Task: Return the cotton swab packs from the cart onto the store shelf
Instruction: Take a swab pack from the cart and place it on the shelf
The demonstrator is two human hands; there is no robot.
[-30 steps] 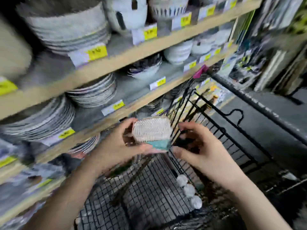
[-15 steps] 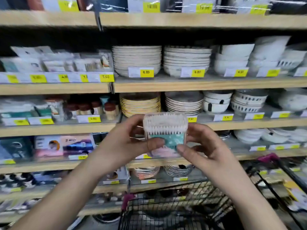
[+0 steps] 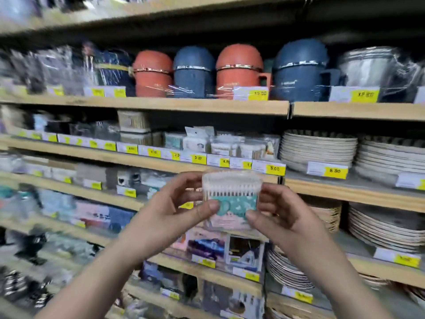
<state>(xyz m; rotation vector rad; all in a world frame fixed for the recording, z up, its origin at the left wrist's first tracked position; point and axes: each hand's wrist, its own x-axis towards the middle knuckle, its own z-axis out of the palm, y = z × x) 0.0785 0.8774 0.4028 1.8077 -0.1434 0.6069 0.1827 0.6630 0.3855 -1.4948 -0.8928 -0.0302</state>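
Two hands carry one cotton swab pack (image 3: 232, 196) upright, its white tips at the top and its teal label facing the person. The left hand (image 3: 174, 217) pinches the left edge, thumb across the label's lower corner and fingers curled behind, and the right hand (image 3: 282, 217) pinches the right edge the same way. That grip matches a second ago; what has changed is everything around it. Then the pack hung over the cart's wire basket; now the cart is out of view, the pack is lifted clear of it, and the view has swung up and left, off the bowls and onto a bay of small packaged goods. Just behind and above the pack runs a wooden shelf (image 3: 80, 151) fronted with yellow price tags (image 3: 274, 169). On it stand clear boxes of swabs (image 3: 230, 147) that look like the one in hand, though blur hides their labels. Stacked plates (image 3: 317, 150) sit to the right of that bay, and wrapped red and blue lidded pots (image 3: 239, 70) line the shelf above. The carry seems nearly over: the pack is not yet on the shelf, and its place appears to be that row of matching boxes, up and forward.
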